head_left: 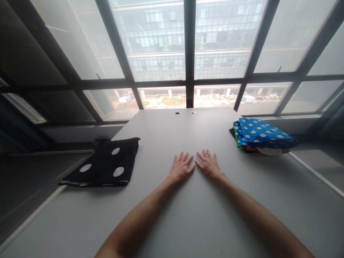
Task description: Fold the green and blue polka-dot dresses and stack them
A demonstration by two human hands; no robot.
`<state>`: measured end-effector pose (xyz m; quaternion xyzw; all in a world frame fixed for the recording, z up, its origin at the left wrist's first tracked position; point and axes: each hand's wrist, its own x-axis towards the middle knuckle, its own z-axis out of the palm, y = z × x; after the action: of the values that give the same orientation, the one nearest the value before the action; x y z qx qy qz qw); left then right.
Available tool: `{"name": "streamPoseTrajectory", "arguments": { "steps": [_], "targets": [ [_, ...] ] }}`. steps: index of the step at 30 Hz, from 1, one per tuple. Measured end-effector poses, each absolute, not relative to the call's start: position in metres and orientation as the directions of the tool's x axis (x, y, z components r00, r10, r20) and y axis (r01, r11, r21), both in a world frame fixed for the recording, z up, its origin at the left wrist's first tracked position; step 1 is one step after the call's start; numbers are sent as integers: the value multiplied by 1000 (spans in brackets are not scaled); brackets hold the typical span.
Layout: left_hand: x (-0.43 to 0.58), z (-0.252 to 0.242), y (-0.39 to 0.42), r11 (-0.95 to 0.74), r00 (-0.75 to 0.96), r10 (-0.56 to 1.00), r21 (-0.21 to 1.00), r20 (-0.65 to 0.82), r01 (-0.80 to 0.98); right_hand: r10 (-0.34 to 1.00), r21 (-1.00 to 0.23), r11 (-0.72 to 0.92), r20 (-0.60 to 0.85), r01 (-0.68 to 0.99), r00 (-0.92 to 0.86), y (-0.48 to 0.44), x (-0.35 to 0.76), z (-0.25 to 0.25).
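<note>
My left hand (182, 167) lies flat on the white table (166, 132), palm down with its fingers spread. Beside it, a small gap away, my right hand (208, 163) rests the same way, fingers apart. Neither hand holds anything. To the left lies a folded black cloth (107, 166) with large white dots, its outer part reaching over the table's left edge. On the right is a stack of folded fabric, topped by a blue cloth (262, 133) with white dots. Green and dark layers show beneath the blue one.
Two small round holes, the left one (177, 113) and the right one (193, 113), sit near the table's far end. Beyond stands a wall of windows with dark frames (190, 53). Dark curtains (18, 125) hang at the left side.
</note>
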<state>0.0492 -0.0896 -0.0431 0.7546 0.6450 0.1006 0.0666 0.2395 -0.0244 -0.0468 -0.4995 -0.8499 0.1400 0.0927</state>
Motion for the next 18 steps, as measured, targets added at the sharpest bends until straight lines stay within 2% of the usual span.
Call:
{"name": "streamPoseTrajectory", "arguments": {
  "steps": [5, 18],
  "targets": [
    [52, -42, -91, -149, 140, 989, 252, 53, 956, 810, -280, 562, -7, 779, -587, -24, 244, -47],
    [50, -43, -89, -131, 126, 991, 197, 36, 972, 790, -220, 596, -11, 772, -613, -22, 244, -50]
  ]
}}
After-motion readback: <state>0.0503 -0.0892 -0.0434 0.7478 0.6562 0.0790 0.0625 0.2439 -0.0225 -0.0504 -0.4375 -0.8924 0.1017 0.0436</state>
